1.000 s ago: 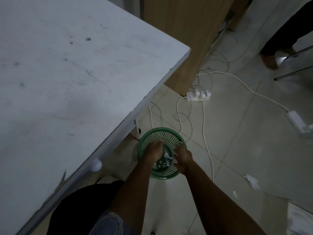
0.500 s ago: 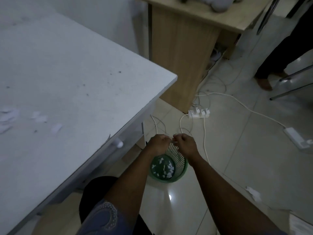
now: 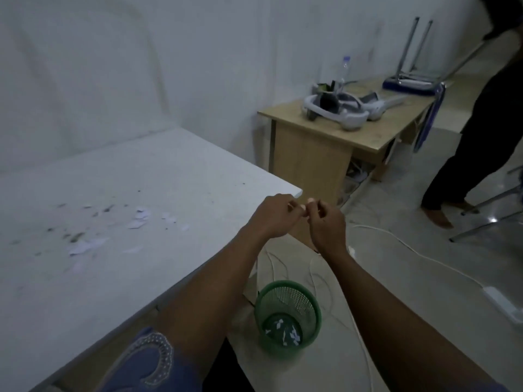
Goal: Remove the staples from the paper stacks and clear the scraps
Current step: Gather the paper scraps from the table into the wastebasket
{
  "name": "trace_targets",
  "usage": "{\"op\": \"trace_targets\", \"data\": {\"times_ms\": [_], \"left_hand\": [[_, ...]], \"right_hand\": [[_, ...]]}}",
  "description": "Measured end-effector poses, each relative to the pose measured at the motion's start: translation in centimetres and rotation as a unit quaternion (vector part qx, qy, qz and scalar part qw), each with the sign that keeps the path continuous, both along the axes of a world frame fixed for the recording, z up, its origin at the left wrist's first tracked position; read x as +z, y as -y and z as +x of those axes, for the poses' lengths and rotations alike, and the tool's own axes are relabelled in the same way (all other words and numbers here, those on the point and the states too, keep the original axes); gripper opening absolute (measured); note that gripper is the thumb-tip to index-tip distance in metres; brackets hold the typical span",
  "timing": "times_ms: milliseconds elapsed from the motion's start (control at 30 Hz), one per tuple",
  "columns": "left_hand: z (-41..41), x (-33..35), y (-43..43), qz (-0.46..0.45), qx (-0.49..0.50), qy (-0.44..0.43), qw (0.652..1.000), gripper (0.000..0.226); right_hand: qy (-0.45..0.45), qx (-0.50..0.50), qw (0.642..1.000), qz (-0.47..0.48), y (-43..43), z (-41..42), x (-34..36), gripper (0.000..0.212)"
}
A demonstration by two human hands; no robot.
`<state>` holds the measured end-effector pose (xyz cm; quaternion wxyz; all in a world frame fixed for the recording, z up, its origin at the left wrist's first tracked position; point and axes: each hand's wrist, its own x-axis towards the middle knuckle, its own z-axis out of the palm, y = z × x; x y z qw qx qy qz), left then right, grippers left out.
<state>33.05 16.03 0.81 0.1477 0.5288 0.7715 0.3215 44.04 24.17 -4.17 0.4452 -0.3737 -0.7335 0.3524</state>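
Note:
My left hand (image 3: 273, 217) and my right hand (image 3: 328, 224) are raised together just past the corner of the white table (image 3: 119, 193), fingertips curled and touching each other. Nothing is plainly visible between the fingers. Below them on the floor stands a green mesh waste basket (image 3: 288, 316) with several white paper scraps in its bottom. More paper scraps (image 3: 138, 219) and dark specks lie scattered on the table top to the left of my hands.
A wooden desk (image 3: 348, 134) with headsets and a bottle stands behind, against the wall. White cables and a power strip (image 3: 501, 304) run over the tiled floor. Another person (image 3: 481, 131) in dark clothes stands at the right by metal chair legs.
My hands have risen out of the basket up to table height, staying together. My view has lifted from the floor to the table top, wall and desk.

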Motion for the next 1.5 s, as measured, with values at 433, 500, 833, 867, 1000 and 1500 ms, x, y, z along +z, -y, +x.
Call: {"op": "trace_targets", "data": {"times_ms": [433,500,833,867,1000,1500], "left_hand": [[-14.0,-2.1,19.9,0.039,0.217,-0.107,0.969,0.050],[-15.1,-3.2,22.2,0.004,0.261,-0.122,0.958,0.079],[-16.7,-4.8,24.9,-0.087,0.333,-0.151,0.927,0.111],[-16.9,-4.8,25.0,-0.073,0.323,-0.149,0.932,0.106],[-18.6,-4.8,25.4,-0.024,0.296,-0.100,0.949,0.083],[-21.5,-4.9,28.3,0.060,0.358,-0.092,0.927,0.085]], "right_hand": [[0.173,0.333,0.918,0.128,11.2,-14.7,1.6,0.030],[0.201,0.354,0.902,0.141,11.9,-15.6,1.2,0.044],[0.333,0.357,0.845,0.219,14.2,-21.5,0.1,0.070],[0.328,0.359,0.845,0.225,14.3,-22.1,0.1,0.068],[0.280,0.389,0.849,0.224,14.9,-24.3,0.1,0.057],[0.182,0.428,0.861,0.206,19.7,-32.2,1.8,0.031]]}}
